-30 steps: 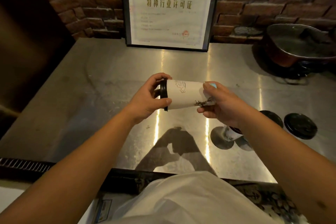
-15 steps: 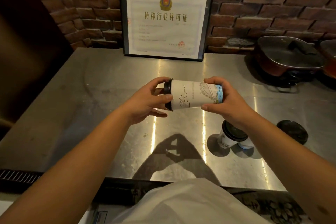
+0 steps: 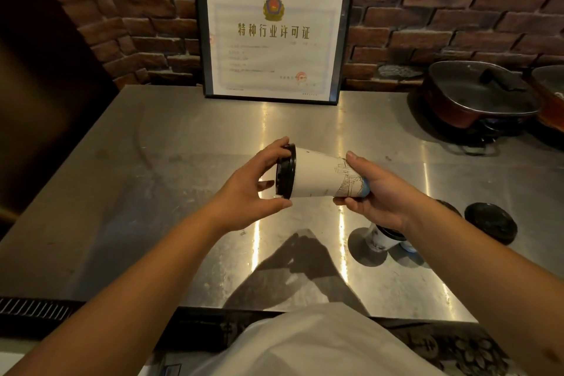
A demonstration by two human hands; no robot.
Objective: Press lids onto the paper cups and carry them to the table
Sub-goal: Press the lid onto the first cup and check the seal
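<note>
A paper cup (image 3: pixel 317 175) is held sideways above the bench (image 3: pixel 152 192), base clasped in the right grip (image 3: pixel 377 192), black lid (image 3: pixel 286 174) pinched on by the left grip (image 3: pixel 248 189); a second lidded cup (image 3: pixel 386 238) stands near right; a spare lid (image 3: pixel 490 222) lies beyond; carrying seems left.

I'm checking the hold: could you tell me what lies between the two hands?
In the head view, the paper cup lies sideways between them: left hand on its black lid, right hand gripping its base.

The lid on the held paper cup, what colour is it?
Black; the lid shows best in the head view.
</note>
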